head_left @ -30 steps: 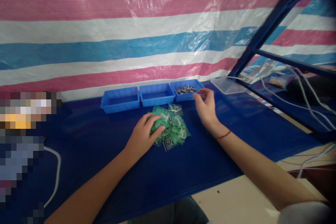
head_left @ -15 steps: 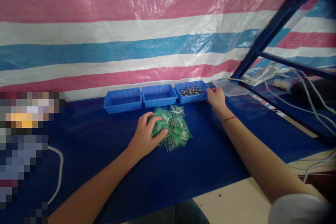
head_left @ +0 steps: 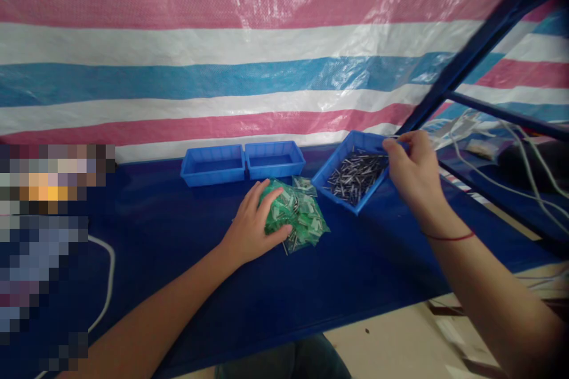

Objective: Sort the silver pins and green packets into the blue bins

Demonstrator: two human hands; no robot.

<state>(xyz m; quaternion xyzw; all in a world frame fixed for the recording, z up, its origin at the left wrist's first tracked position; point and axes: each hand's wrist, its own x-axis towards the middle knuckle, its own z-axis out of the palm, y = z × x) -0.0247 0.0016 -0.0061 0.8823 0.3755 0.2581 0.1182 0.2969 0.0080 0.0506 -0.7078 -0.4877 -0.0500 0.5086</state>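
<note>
Pulled from its row, the blue tray (head_left: pixel 338 198) of metal pins (head_left: pixel 355 174) now tilts down-left from the right hand (head_left: pixel 411 172), which pinches its rim; the left hand (head_left: pixel 253 225) lies spread over green bags (head_left: pixel 304 216) just beside it.

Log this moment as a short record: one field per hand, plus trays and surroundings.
left: left hand rests on the pile of green packets
right: right hand grips the rim of the tilted tray, which holds small dark pins
other trays: left blue tray and middle blue tray, side by side, apparently empty
surface: blue table cover; white cable at left
backdrop: striped tarp
</note>
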